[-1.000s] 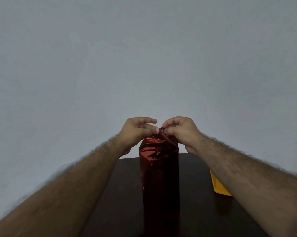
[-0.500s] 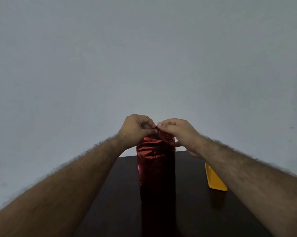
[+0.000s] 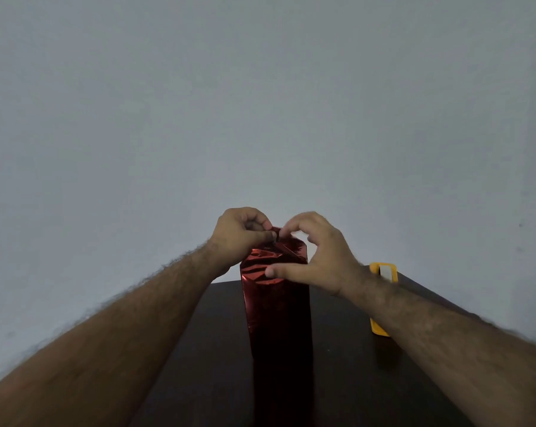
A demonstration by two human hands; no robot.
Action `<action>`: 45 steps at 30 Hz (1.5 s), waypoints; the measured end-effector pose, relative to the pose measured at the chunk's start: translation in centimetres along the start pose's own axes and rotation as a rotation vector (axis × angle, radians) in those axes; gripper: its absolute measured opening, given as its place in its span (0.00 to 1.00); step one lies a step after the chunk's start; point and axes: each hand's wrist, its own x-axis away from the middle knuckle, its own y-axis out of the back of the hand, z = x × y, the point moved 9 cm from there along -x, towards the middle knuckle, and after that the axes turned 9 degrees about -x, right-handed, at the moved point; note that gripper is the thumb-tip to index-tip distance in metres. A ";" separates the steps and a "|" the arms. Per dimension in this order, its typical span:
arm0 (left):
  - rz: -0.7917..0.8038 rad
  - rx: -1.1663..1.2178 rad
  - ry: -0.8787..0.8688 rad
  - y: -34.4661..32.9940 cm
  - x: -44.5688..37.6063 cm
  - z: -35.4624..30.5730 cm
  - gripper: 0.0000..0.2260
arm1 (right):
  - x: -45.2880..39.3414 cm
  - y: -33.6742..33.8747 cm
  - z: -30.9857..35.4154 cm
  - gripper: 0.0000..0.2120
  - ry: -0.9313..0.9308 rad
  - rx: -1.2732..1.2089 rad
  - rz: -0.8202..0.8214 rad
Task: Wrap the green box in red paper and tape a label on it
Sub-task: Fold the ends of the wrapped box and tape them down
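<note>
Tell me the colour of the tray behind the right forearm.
Yellow. The tray shows in the head view, on the dark table, partly hidden by the right forearm.

One tall upright box wrapped in shiny red foil paper [image 3: 276, 306] stands at six o'clock from the middle of the view, on one dark wooden table [image 3: 346, 349]. Two bare hands meet at its crumpled top: one left hand [image 3: 240, 237] at its eleven o'clock and one right hand [image 3: 314, 257] at its one o'clock. One flat yellow plastic holder [image 3: 380, 298] carrying one white strip [image 3: 384, 271] lies at the box's three o'clock, partly hidden behind the right forearm.
</note>
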 end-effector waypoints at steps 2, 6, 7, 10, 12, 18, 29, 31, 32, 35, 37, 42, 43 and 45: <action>0.012 0.017 -0.010 -0.1 0.1 -0.2 0.06 | 0.4 -0.1 0.1 0.21 0.062 0.050 0.011; 0.091 0.005 -0.037 -0.4 0.4 -0.5 0.13 | 1.4 0.0 -0.2 0.13 0.204 0.224 0.008; 0.117 -0.030 -0.059 -0.5 0.4 -0.5 0.12 | 1.6 0.3 0.0 0.12 0.259 0.274 -0.031; 0.157 -0.131 -0.144 -0.6 0.9 -0.7 0.11 | 1.5 1.2 -0.2 0.18 0.252 0.316 -0.080; 0.141 -0.173 -0.184 -0.4 1.1 -0.8 0.13 | 1.0 0.9 -1.1 0.32 0.091 0.277 0.008; 0.142 -0.436 -0.354 -0.1 1.9 -3.1 0.11 | 0.2 -0.5 -1.1 0.30 -0.009 0.318 0.191; 0.336 -0.526 -0.385 -0.4 3.8 -3.1 0.16 | 0.7 -0.7 -0.5 0.33 0.087 0.449 0.238; 0.363 -0.496 -0.359 -0.4 4.0 -2.9 0.17 | 0.7 -1.4 -0.7 0.34 0.087 0.472 0.273; 0.374 -0.458 -0.338 -0.4 4.1 -2.7 0.16 | 0.6 -1.6 -0.8 0.31 0.099 0.504 0.279; 0.272 -0.207 -0.204 0.3 3.7 -2.0 0.11 | 0.4 -1.1 -1.0 0.22 0.095 0.563 0.230; 0.120 -0.089 -0.131 1.1 3.2 -1.6 0.09 | 0.3 -0.9 -1.0 0.20 0.072 0.582 0.212; 0.078 -0.403 -0.118 0.1 2.6 -1.9 0.12 | 0.2 -0.9 -0.5 0.25 0.059 0.492 0.197; 0.090 -0.454 -0.145 -0.1 2.6 -2.1 0.13 | 0.0 -1.1 -0.6 0.30 0.043 0.486 0.217; 0.098 -0.521 -0.219 -0.2 2.9 -2.7 0.14 | -0.2 -1.3 -1.0 0.41 -0.002 0.477 0.270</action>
